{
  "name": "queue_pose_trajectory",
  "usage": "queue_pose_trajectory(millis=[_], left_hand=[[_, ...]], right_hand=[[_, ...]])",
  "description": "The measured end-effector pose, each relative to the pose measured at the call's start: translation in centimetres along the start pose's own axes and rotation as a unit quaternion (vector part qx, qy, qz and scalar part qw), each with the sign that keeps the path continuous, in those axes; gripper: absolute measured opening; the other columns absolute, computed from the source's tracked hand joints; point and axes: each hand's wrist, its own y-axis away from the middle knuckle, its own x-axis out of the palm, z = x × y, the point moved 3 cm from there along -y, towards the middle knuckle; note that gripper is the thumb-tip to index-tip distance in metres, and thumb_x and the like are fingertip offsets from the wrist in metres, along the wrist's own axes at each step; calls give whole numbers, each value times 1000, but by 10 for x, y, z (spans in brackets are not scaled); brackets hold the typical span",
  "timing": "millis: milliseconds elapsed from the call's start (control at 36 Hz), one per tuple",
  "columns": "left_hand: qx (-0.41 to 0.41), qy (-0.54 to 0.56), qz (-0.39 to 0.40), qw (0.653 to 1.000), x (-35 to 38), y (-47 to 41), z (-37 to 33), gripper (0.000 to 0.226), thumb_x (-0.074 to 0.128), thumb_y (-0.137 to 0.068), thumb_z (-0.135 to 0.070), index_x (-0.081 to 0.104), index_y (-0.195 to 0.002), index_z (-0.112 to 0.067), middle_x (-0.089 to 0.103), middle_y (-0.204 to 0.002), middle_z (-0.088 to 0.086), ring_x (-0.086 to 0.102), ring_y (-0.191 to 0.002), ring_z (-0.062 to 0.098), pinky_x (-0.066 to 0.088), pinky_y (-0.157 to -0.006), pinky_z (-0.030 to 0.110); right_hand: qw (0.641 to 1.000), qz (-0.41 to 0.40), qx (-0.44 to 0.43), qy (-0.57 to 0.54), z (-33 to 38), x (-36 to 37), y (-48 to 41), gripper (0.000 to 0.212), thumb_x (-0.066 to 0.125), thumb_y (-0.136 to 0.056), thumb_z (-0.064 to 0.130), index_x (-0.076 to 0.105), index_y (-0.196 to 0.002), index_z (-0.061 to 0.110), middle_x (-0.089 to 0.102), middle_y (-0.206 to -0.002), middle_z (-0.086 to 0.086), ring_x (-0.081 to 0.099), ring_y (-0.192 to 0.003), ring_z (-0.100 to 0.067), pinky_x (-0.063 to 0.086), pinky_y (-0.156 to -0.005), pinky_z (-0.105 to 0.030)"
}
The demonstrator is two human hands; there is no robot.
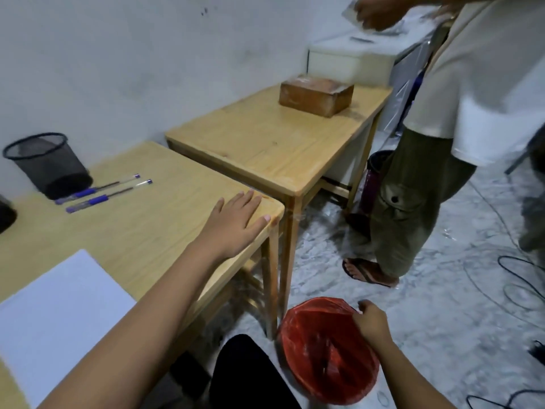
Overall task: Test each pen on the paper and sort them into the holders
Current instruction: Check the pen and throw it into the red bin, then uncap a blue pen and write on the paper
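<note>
- The right hand (372,321) pinches the rim of a red plastic-lined bin (327,351) on the floor, fingers closed on the plastic.
- The left hand (236,222) lies flat and open on the corner of the wooden table (153,225), holding nothing.
- Two blue pens (103,191) lie side by side on the table, well beyond the left hand, just beside a black mesh holder (47,163).
- White paper (59,314) lies near the left forearm; no marks are visible on it.
- Judging by this, testing has not started; both pens remain unsorted.
- Another person (460,128) stands beyond the bin.
</note>
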Motion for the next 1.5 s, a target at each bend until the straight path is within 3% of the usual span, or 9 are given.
queue_pose_trajectory(millis=[167, 389, 583, 778, 889, 1056, 1194, 1389, 1500], left_hand=[[-17, -2, -3, 1000, -23, 29, 4, 61, 31, -97, -49, 22, -148, -17, 12, -159, -1, 15, -145, 18, 18, -118, 41], [-105, 3, -51, 993, -67, 100, 71, 62, 34, -97, -46, 20, -148, -13, 14, -159, 2, 16, -145, 20, 20, -116, 37], [-216, 14, -113, 970, -95, 175, 159, 60, 35, -98, -44, 27, -146, -9, 19, -157, 6, 18, -144, 19, 20, -114, 33], [-321, 18, -110, 941, -93, 230, 229, 66, 27, -97, -49, 14, -149, -11, 5, -160, 5, 0, -147, 18, 7, -118, 39], [-350, 23, -114, 930, -84, 248, 251, 68, 23, -96, -53, 10, -150, -14, -2, -160, 2, -5, -147, 16, 4, -119, 41], [-379, 21, -86, 921, -69, 255, 260, 74, 18, -91, -60, 5, -150, -17, -6, -159, 0, -7, -147, 14, -2, -119, 37], [-382, 18, -98, 919, -67, 255, 261, 76, 18, -90, -62, 9, -150, -17, 0, -160, 0, -2, -147, 15, -1, -118, 36], [-349, 106, -179, 914, -78, 249, 249, 54, 42, -95, -43, 36, -140, -13, 31, -153, 4, 27, -141, 18, 28, -113, 34], [-323, 165, -235, 902, -93, 241, 226, 54, 47, -95, -35, 34, -142, -12, 36, -148, -1, 41, -130, 13, 34, -102, 23]], right_hand=[[993, -50, -100, -27, 65, -46, 27, 30, 58, -85, 7, 60, -110, -8, 64, -111, -28, 60, -99, -39, 46, -86, -39], [950, -33, -296, -88, 199, -70, 99, 29, 57, -89, 11, 60, -118, 9, 63, -106, -5, 58, -101, -15, 44, -79, -17], [903, 5, -428, -40, 337, -17, 139, 31, 57, -89, 14, 59, -120, 12, 61, -115, 1, 55, -110, -13, 42, -95, -25], [877, 95, -471, -23, 431, 72, 147, 37, 51, -89, 19, 55, -126, 18, 53, -129, 1, 53, -102, -10, 39, -83, -19], [853, 105, -511, 33, 466, 106, 147, 26, 45, -88, 17, 63, -106, 16, 61, -107, -4, 59, -81, -18, 50, -70, -33], [791, 110, -590, 117, 494, 139, 131, 26, 47, -87, 9, 65, -106, 9, 65, -104, -12, 57, -97, -29, 45, -79, -36], [792, 92, -597, 94, 499, 146, 125, 22, 54, -87, 7, 71, -102, 7, 65, -94, -15, 58, -91, -30, 45, -76, -35], [778, 118, -613, 63, 495, 143, 153, 18, 59, -85, 11, 73, -96, 13, 70, -94, -8, 61, -89, -26, 49, -74, -36], [764, 149, -627, 25, 487, 135, 183, 18, 60, -84, 8, 74, -96, 12, 72, -94, -7, 64, -90, -22, 50, -80, -34]])
